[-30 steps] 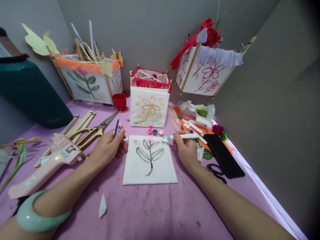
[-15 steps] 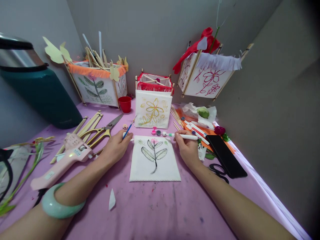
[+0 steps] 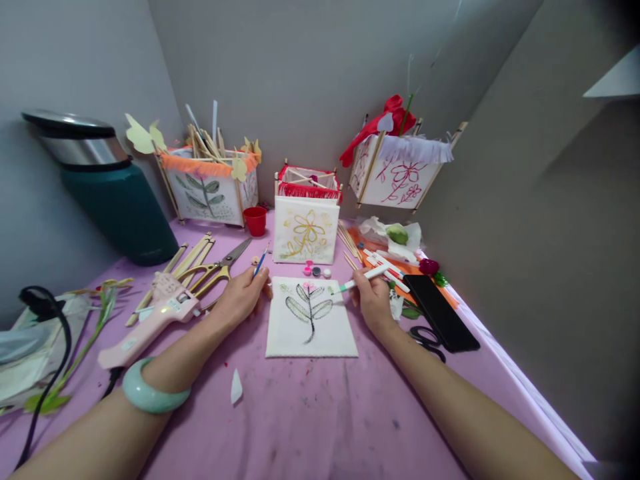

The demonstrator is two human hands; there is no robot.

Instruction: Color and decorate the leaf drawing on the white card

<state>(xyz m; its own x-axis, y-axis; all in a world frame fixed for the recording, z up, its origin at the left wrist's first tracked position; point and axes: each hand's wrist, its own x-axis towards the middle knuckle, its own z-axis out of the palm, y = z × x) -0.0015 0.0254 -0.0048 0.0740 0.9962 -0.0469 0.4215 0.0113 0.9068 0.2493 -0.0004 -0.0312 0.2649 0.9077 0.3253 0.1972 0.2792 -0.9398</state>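
Note:
A white square panel [image 3: 290,340] painted with a dark stem, green leaves and a pink flower lies flat in the middle of the purple cloth. My right hand [image 3: 375,300] grips a white marker [image 3: 376,271] with a green end. Its tip is at the small green flower by the panel's upper right corner. At the panel's left edge, my left hand [image 3: 246,295] is closed around a thin blue paintbrush [image 3: 261,261], bristles up. Small paint pots [image 3: 317,271] in pink, dark and white sit just behind the panel.
Gold-handled scissors [image 3: 220,268], a pink glue gun [image 3: 155,323] and a teal bottle [image 3: 120,213] are at left. Decorated lanterns [image 3: 306,230] stand behind. Right: a black phone [image 3: 440,312], black-handled scissors [image 3: 427,339], several markers [image 3: 387,265]. A red cup [image 3: 255,221] stands at the back.
My right hand has turned the marker, so its tip has come down from beside the paint pots to the panel's upper right. The view has shifted; my left hand still holds the paintbrush.

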